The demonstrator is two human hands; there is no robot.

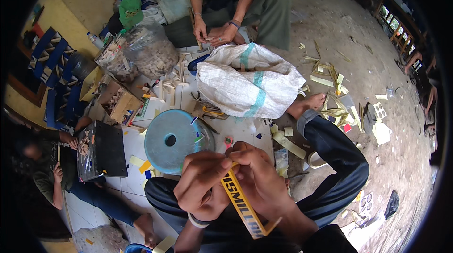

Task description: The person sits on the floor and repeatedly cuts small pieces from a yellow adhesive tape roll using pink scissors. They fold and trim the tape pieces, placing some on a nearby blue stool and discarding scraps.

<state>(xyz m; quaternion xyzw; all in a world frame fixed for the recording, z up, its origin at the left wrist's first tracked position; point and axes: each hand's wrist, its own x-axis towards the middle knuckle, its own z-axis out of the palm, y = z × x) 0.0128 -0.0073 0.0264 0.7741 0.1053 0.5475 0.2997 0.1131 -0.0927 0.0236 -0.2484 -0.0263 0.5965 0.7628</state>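
Observation:
Close in front of my crossed legs, both hands are together on a narrow yellow strip (242, 205) with black lettering. A thin, pale wood-coloured piece juts from its lower end at an angle. My left hand (200, 184) is closed, its thumb and finger pinching the strip's upper end. My right hand (264, 180) is also closed there, its fingertips meeting the left ones. Exactly what lies between the fingertips is hidden. Just beyond my left hand stands a round blue-grey plastic stool (155, 137) with small blue and green scraps on it.
A white woven sack (226, 90) lies ahead, with a co-worker's hands (214, 36) beyond it. Left are clear bags of wooden pieces (151, 55), a cardboard box (123, 104) and a black box (106, 154) beside another person. Yellow scraps (292, 144) litter the floor at right.

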